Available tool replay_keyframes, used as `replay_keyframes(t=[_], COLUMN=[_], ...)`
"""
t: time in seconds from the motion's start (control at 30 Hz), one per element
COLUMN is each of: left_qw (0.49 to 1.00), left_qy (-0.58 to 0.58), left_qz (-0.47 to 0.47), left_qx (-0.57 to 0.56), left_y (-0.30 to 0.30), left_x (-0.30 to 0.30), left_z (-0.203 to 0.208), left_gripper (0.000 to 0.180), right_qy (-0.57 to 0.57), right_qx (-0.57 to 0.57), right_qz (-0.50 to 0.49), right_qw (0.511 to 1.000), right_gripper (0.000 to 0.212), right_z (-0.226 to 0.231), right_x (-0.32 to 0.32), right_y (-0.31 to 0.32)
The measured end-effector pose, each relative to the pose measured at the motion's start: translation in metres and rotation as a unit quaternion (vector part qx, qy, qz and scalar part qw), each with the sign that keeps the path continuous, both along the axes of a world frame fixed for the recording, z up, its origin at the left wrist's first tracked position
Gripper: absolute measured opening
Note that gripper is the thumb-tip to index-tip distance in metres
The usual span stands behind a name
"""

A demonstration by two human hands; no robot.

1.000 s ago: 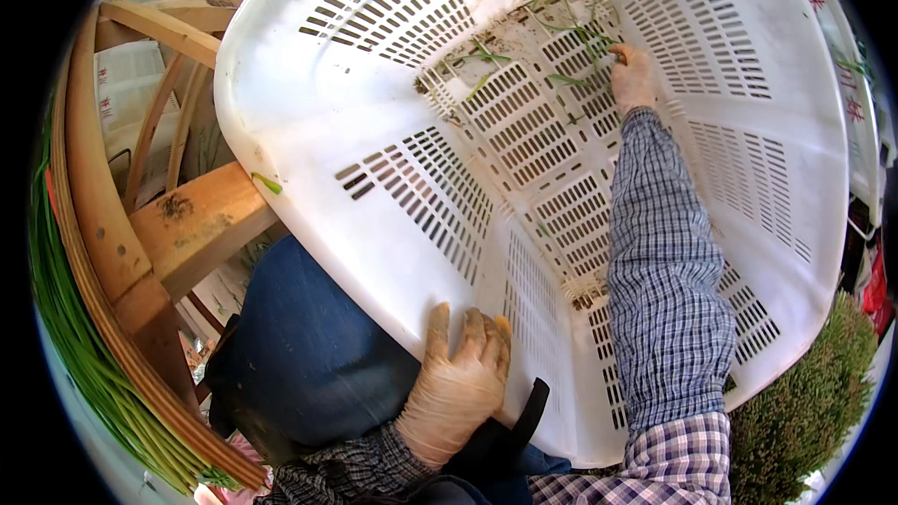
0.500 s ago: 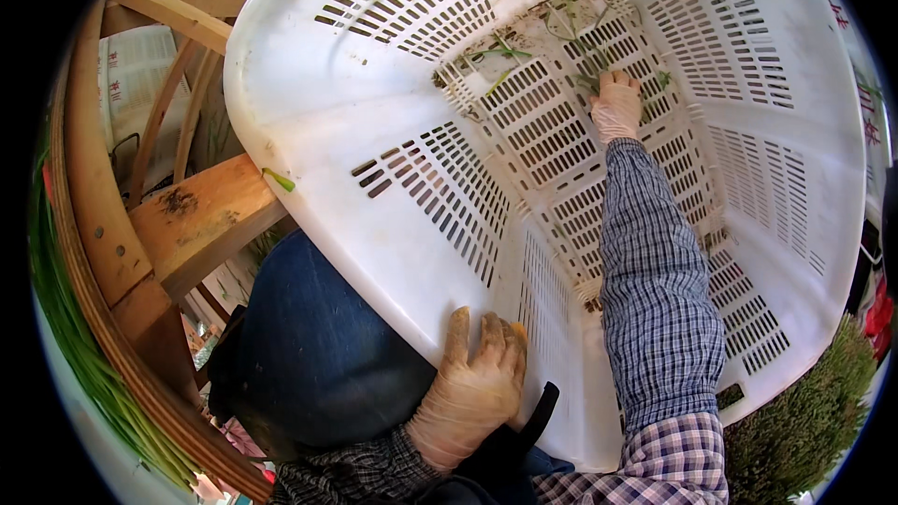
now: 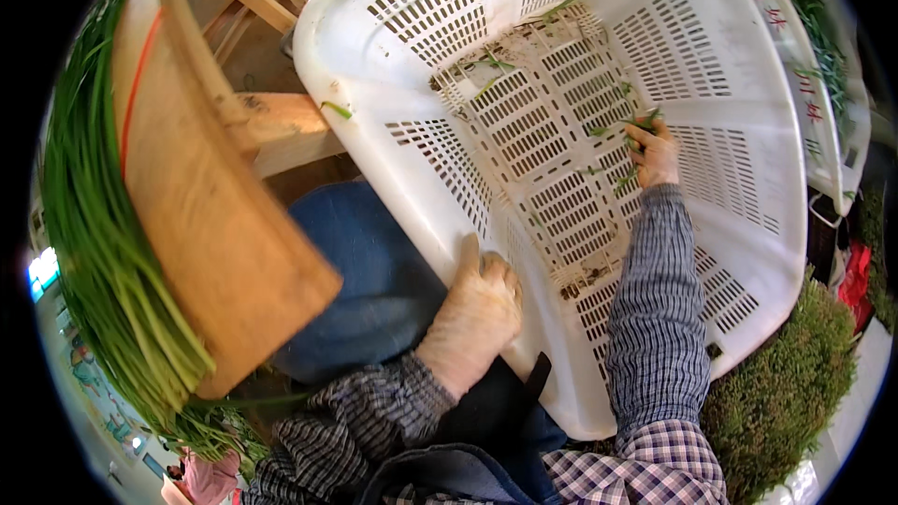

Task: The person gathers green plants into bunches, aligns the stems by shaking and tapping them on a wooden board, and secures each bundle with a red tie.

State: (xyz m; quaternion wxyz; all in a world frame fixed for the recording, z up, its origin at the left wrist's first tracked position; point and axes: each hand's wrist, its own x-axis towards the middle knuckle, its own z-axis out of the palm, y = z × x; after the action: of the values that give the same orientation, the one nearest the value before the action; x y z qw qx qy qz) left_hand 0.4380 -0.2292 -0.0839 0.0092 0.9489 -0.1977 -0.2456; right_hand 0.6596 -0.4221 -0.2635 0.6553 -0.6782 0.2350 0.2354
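A large white slatted plastic basket (image 3: pixel 372 161) is tilted toward me, its floor stained with soil. My left hand (image 3: pixel 477 318), in a thin pale glove, is closed over its near rim, the fingers bent onto the inside wall. Deep inside, near the right wall, my gloved right hand (image 3: pixel 657 154) pinches a few green leaf scraps (image 3: pixel 644 120). More leaf bits (image 3: pixel 599 131) lie on the basket floor beside that hand, and a longer green blade (image 3: pixel 567 5) rests at the far end. One short leaf piece (image 3: pixel 337 109) sticks to the left rim.
At the left stands a wooden table (image 3: pixel 234 252) bearing long green stalks (image 3: pixel 98 215). A second white basket (image 3: pixel 795 65) with greens is at the right, above a greenish-brown plant heap (image 3: pixel 786 393) and a red bag (image 3: pixel 855 285). A person in pink (image 3: pixel 210 479) shows at lower left.
My right hand has moved toward the basket's right wall and now shows leaf scraps between its fingers. The view has turned, bringing more of the table and stalks in. My left hand stays on the rim.
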Motion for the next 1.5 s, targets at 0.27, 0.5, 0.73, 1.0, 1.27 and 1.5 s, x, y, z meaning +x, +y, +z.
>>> replay_keyframes(t=[0.27, 0.5, 0.73, 1.0, 1.27, 1.5], left_qw=[0.997, 0.902, 0.872, 0.633, 0.544, 0.596], left_qy=[-0.043, -0.227, -0.067, -0.167, -0.324, -0.271], left_qz=[0.054, 0.169, 0.292, 0.576, 0.669, 0.699], left_qx=[-0.017, -0.327, -0.386, -0.49, -0.389, -0.286], left_y=[0.001, 0.0, 0.042, 0.031, 0.082, 0.078], left_x=[-0.025, -0.116, -0.268, -0.452, -0.434, -0.366], left_z=[0.002, 0.064, 0.112, 0.119, 0.122, 0.092], left_gripper=[0.036, 0.041, 0.045, 0.029, 0.021, 0.026], right_qy=[-0.261, -0.456, -0.51, -0.43, -0.04, -0.22], right_qx=[0.111, 0.39, 0.435, 0.392, -0.003, -0.013], right_qz=[-0.008, 0.131, 0.551, 0.718, 0.665, 0.54], right_qw=[0.959, 0.789, 0.497, 0.382, 0.746, 0.812], right_gripper=[0.021, 0.02, 0.021, 0.044, 0.026, 0.031], right_z=[0.207, 0.387, 0.422, 0.38, 0.285, 0.267], right_x=[-0.041, -0.15, -0.414, -0.545, -0.379, -0.397], right_y=[0.015, 0.147, 0.3, 0.279, 0.226, 0.253])
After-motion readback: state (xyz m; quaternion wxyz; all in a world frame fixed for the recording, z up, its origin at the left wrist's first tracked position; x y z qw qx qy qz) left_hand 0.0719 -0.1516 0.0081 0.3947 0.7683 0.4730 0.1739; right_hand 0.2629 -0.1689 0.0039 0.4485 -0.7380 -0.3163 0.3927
